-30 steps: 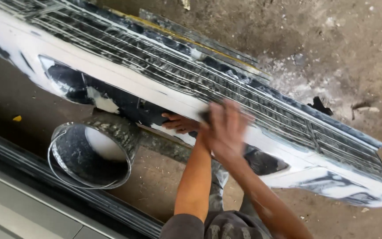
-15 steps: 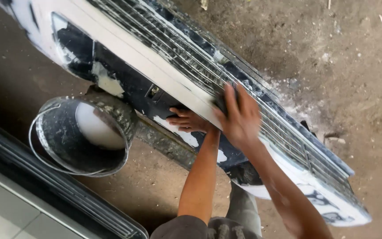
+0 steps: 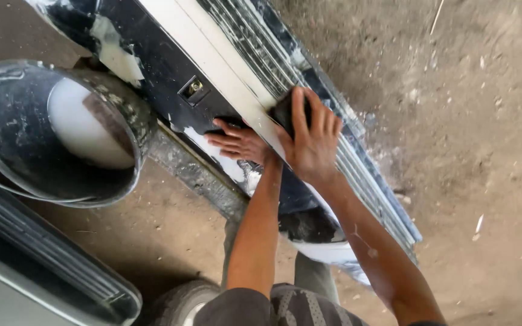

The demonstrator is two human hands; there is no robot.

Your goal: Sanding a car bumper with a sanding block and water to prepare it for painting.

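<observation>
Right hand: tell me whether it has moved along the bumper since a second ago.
Cannot tell for sure: the camera itself shifted. The right hand presses a dark pad on the bumper at the grille's edge, about as far from the bucket as before.

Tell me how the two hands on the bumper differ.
The right hand presses a dark sanding pad on the white strip beside the grille; the left hand holds nothing. The right hand's fingers point up the bumper, while the left hand lies flat on its dark lower face, fingers spread sideways. Both are bare and touch the bumper.
</observation>
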